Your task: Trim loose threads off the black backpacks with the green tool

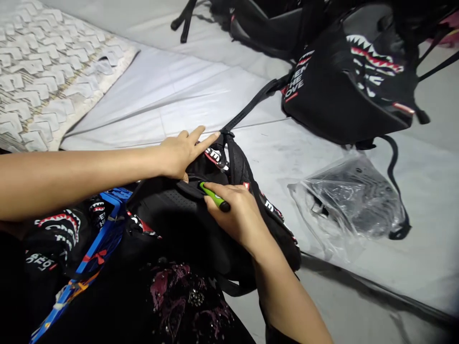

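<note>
A black backpack (186, 220) with red and white print lies in front of me, partly over the table edge. My left hand (184, 153) rests on its upper part, fingers stretched out and spread. The thumb presses down near a seam. My right hand (234, 210) is closed around a bright green tool (215, 196) with a black end. The tool's tip meets the fabric close to my left thumb; the tip is hidden, so its exact kind cannot be made out. A black strap (251, 102) runs from the backpack up to the right.
A second black backpack (340, 105) with a shark-teeth print lies at the upper right. Near it is a clear plastic bag (351, 205) of dark parts. White cut pieces (46, 71) cover a sheet at the upper left. A blue basket (95, 248) with printed fabric is at the lower left.
</note>
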A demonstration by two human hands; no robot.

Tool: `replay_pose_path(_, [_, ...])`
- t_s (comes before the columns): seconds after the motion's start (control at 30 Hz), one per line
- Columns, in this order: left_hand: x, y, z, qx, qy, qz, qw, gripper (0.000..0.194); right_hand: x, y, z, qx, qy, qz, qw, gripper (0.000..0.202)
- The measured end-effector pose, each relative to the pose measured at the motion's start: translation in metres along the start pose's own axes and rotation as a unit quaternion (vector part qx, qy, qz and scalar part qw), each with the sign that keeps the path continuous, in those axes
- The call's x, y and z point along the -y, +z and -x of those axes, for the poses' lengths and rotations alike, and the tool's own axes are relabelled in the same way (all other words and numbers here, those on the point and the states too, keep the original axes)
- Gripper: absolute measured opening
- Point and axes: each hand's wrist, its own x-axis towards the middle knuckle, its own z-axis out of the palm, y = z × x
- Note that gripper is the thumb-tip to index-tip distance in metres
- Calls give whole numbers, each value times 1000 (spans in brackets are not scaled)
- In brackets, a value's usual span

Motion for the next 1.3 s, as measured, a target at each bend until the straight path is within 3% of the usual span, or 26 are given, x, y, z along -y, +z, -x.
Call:
replay_pose_path(0.13, [-6, 16, 5, -47, -24, 2, 999, 145, 6, 12, -4, 7, -7, 2, 1000, 28])
replay_pose_path(0.27, [-7, 24, 4, -89, -21, 6, 996, 128, 5, 13, -8, 17, 10, 11, 1000, 29])
replay_pose_path(0.5, [3, 21, 1, -66, 29, -5, 997, 105, 3, 15, -11, -8, 12, 34, 999, 28])
replay_pose_path(0.6, [4, 19, 1, -62, 40, -1, 997, 108, 3, 17, -15, -1, 4, 1, 1000, 29])
replay_pose_path(0.73, [-3, 15, 3, -62, 4, -5, 998, 130, 2, 22, -22, 10, 1, -4, 1000, 29])
replay_pose_path(0.83, [-6, 17, 2, -64, -12, -17, 998, 121, 1, 28, -23, -11, -7, -15, 1000, 30])
replay_pose_path(1.17, [22, 26, -2, -90, 103, 22, 990, 98, -3, 31, -19, -47, -19, -50, 997, 31])
replay_pose_path(1.3, [21, 24, -2, -88, 81, 20, 993, 100, -3, 32, -19, -56, -14, -49, 997, 31])
